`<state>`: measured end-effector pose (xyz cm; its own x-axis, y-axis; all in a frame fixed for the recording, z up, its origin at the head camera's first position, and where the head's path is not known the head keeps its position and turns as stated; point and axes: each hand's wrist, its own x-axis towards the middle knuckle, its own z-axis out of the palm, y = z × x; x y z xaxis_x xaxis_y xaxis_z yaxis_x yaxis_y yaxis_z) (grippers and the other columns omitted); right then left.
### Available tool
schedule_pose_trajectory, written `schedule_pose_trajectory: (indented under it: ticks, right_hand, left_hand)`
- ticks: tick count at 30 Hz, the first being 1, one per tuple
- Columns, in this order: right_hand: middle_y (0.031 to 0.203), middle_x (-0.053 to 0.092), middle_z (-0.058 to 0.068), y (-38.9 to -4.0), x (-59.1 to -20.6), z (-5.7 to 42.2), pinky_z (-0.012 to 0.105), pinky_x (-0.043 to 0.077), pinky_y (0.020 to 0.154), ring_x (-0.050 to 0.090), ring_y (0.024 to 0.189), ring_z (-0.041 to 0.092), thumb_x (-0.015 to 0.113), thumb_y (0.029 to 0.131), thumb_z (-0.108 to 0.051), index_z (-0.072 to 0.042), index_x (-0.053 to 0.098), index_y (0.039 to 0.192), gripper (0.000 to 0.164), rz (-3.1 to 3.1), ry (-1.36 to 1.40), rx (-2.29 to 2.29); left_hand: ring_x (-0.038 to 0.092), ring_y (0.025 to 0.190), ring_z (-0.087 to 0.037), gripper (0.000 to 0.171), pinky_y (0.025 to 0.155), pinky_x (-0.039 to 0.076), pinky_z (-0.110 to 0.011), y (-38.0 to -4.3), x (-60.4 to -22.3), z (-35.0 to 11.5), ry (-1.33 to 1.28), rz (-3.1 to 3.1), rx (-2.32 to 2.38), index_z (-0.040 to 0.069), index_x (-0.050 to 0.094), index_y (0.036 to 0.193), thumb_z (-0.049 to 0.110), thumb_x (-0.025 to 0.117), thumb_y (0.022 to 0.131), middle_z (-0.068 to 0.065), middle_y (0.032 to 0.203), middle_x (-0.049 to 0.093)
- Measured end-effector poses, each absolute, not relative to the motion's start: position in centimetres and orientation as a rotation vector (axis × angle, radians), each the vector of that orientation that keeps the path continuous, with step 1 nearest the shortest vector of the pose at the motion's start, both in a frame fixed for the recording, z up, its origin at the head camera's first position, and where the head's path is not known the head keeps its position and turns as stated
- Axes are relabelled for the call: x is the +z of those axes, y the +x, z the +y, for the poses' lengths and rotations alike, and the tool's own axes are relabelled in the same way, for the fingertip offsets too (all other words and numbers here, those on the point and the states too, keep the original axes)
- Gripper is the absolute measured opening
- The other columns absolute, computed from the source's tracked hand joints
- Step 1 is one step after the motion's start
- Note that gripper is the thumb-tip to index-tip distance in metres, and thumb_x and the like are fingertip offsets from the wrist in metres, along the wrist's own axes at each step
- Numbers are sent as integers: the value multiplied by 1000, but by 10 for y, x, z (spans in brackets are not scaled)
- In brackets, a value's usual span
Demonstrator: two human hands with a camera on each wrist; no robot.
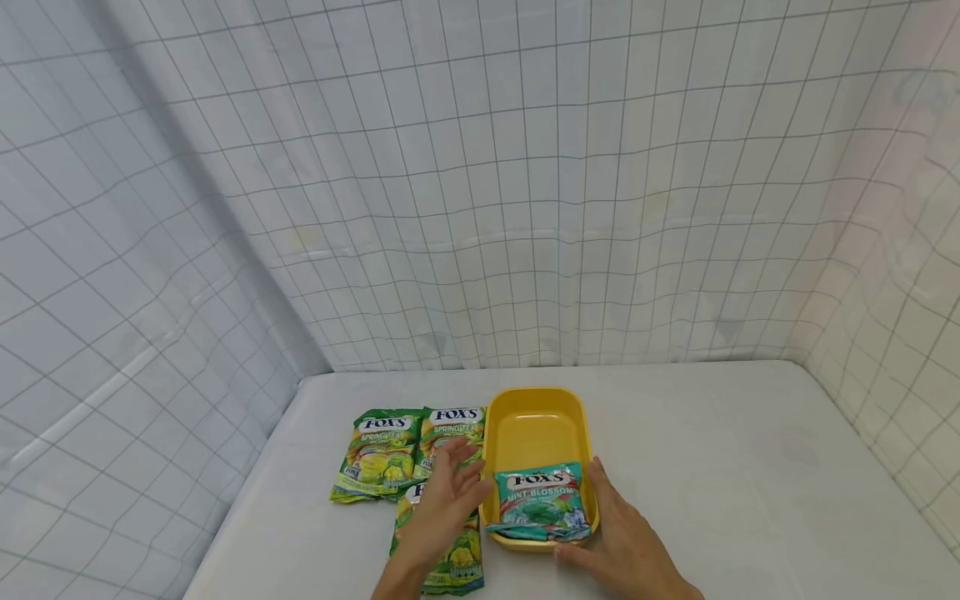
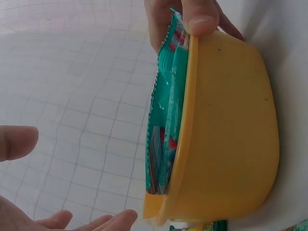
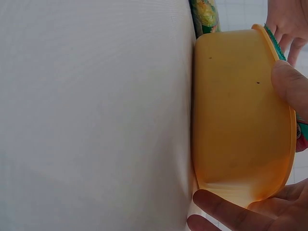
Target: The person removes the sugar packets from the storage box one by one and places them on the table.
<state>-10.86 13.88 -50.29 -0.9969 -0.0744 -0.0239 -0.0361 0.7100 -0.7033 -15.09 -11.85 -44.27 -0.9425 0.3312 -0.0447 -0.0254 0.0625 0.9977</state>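
A yellow plastic tub point(image 1: 528, 433) stands on the white table, with a teal bag of Fox's Mint Blossom candy point(image 1: 543, 504) lying in its near half. In the left wrist view, the candy bag point(image 2: 166, 115) pokes above the tub's rim. My right hand point(image 1: 626, 542) holds the tub at its near right corner, thumb on the near rim and fingers along the right wall point(image 3: 240, 115). Beside the tub's left wall hovers my left hand point(image 1: 442, 504), fingers spread and holding nothing. It partly covers the green Spring Tea candy bags below it.
Left of the tub lie several green Fox's Spring Tea bags: one at far left point(image 1: 378, 454), one against the tub point(image 1: 453, 421) and one nearer point(image 1: 463, 562). A white cloth wall with a grid point(image 1: 555, 208) rises behind the table point(image 1: 712, 450) and along both sides.
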Motion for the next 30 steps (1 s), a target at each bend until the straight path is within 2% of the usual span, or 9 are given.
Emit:
schedule_pose_trajectory:
  ticks: [10, 14, 18, 23, 26, 30]
  right_hand:
    - [162, 31, 21, -108, -503, 140, 60, 39, 108, 44, 139, 42, 84, 68, -68, -9, 15, 164, 132, 2847, -92, -1181]
    - [162, 31, 21, -108, -502, 140, 60, 39, 108, 43, 139, 42, 83, 68, -69, -9, 15, 164, 132, 2851, -94, -1184]
    - [161, 31, 21, -109, -503, 140, 61, 39, 108, 43, 139, 43, 83, 68, -70, -9, 15, 164, 133, 2863, -97, -1188]
    - [161, 32, 22, -110, -504, 140, 60, 40, 107, 45, 138, 43, 82, 67, -71, -8, 16, 164, 133, 2875, -98, -1178]
    - [160, 33, 23, -110, -504, 140, 61, 41, 106, 46, 137, 44, 82, 66, -71, -8, 16, 163, 134, 2877, -99, -1172]
    - [161, 31, 23, -110, -504, 140, 62, 40, 106, 45, 137, 45, 83, 67, -70, -7, 15, 163, 133, 2865, -95, -1178]
  left_hand:
    - [27, 145, -50, 84, 108, 42, -56, -149, -446, -107, 274, 2030, 1890, 3, 10, 158, 32, 66, 101, -31, 162, 16]
    - [23, 147, -50, 88, 107, 43, -54, -149, -446, -103, 263, 1979, 1899, 4, 11, 158, 34, 70, 99, -30, 163, 12]
    - [15, 148, -52, 89, 112, 35, -60, -148, -444, -98, 266, 1990, 1871, 4, 13, 157, 38, 70, 98, -31, 164, 9]
    - [12, 149, -51, 93, 116, 25, -61, -146, -445, -91, 238, 2044, 1851, 1, 16, 156, 42, 73, 95, -29, 165, 10]
    - [14, 149, -50, 92, 115, 26, -61, -146, -448, -86, 210, 2076, 1850, 0, 18, 157, 39, 74, 95, -27, 165, 13]
    - [28, 145, -49, 89, 112, 33, -62, -146, -450, -81, 174, 2127, 1811, 0, 23, 156, 40, 73, 95, -27, 161, 25]
